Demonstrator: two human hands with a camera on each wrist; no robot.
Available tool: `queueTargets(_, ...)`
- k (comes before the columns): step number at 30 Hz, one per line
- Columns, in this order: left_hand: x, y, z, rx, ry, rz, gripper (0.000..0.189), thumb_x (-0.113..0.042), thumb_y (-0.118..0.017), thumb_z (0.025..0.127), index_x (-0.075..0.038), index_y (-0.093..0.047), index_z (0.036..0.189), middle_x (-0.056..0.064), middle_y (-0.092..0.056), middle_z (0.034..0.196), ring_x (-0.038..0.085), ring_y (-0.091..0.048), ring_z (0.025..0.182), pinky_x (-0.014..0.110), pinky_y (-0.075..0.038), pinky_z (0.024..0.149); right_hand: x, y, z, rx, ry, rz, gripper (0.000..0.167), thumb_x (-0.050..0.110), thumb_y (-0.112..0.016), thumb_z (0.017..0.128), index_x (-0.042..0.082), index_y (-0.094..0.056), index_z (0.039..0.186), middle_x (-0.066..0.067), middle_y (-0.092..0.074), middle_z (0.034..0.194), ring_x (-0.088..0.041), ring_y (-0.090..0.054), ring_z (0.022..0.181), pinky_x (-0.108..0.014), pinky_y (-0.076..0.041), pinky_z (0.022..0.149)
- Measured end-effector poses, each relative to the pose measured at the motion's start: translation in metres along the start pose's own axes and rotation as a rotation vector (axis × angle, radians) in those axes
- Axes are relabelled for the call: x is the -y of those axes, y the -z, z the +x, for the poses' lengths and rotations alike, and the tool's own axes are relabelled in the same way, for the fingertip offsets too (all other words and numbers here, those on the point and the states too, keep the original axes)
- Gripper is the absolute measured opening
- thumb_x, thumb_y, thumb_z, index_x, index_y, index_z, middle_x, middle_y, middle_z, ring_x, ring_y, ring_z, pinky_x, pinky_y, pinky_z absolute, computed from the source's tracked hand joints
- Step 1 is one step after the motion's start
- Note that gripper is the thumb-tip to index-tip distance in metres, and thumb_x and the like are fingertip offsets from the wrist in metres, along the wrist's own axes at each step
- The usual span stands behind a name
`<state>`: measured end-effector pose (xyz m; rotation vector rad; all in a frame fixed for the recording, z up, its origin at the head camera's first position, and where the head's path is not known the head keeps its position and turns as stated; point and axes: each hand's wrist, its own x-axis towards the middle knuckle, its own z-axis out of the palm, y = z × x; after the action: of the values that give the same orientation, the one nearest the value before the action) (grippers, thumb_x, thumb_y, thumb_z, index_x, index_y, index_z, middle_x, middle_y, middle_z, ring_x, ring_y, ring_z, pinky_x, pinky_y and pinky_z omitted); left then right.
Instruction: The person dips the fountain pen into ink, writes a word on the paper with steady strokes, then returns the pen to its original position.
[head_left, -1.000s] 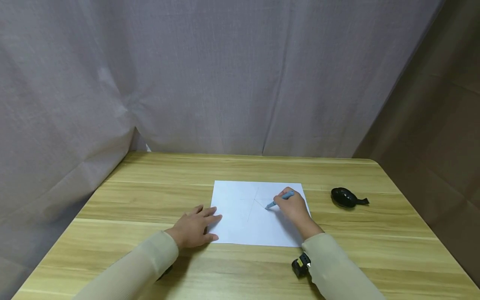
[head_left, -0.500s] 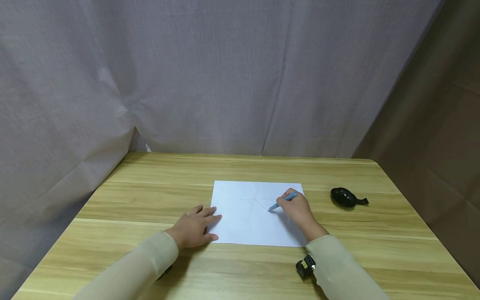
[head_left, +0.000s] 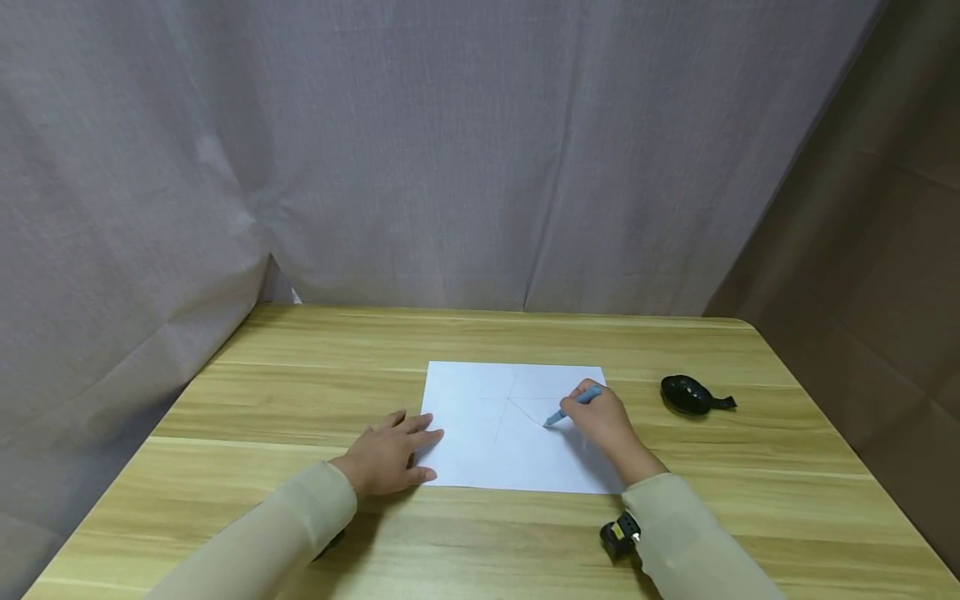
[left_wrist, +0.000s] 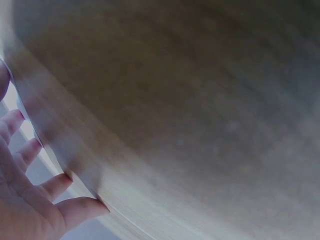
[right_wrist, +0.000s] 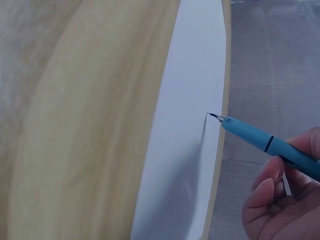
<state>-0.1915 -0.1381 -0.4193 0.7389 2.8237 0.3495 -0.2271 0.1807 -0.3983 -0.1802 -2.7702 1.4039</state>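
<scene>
A white sheet of paper (head_left: 472, 458) lies on the wooden table, bearing several thin lines that cross near its upper middle. My right hand (head_left: 609, 423) pinches a blue fountain pen (head_left: 573, 406) between thumb and fingers, the pen leaning with its tip at the paper right of the crossing. In the right wrist view the metal nib (right_wrist: 216, 117) meets the sheet at the end of a thin line. My left hand (head_left: 386, 457) rests flat with spread fingers, its fingertips on the paper's left edge. The left wrist view shows these straight fingers (left_wrist: 80, 210) at the left side.
To the right of the paper lies a glossy black oval object (head_left: 688, 395) with a narrow tail. A small black camera (head_left: 619, 535) hangs at the right sleeve. Grey cloth (head_left: 420, 167) stands behind the wooden table (head_left: 262, 375).
My right hand has moved a little right and toward the near edge with the fountain pen, and the slanting line behind the nib has grown longer. The left hand has stayed put.
</scene>
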Motion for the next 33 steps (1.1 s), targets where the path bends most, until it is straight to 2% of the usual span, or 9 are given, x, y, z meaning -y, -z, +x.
queueTargets(7, 0.001, 0.0, 0.0, -0.001, -0.003, 0.002, 0.059, -0.047, -0.061, 0.092, -0.023, -0.048, 0.144, 0.006, -0.035, 0.154, 0.044, -0.027, 0.14, 0.074, -0.032, 0.095, 0.0, 0.004, -0.003, 0.017, -0.01, 0.0, 0.013, 0.011, -0.056, 0.082, 0.008, -0.049, 0.072, 0.003, -0.041, 0.059, -0.013, -0.036, 0.055, -0.025, -0.031, 0.051)
queueTargets(33, 0.001, -0.001, 0.0, -0.005, -0.002, 0.003, 0.059, -0.047, -0.061, 0.092, -0.023, -0.048, 0.144, 0.006, -0.035, 0.154, 0.044, -0.028, 0.14, 0.073, -0.033, 0.095, -0.004, 0.018, -0.01, 0.055, -0.023, -0.041, 0.013, 0.013, -0.055, 0.084, 0.008, -0.05, 0.073, 0.001, -0.042, 0.061, -0.015, -0.036, 0.056, -0.027, -0.031, 0.051)
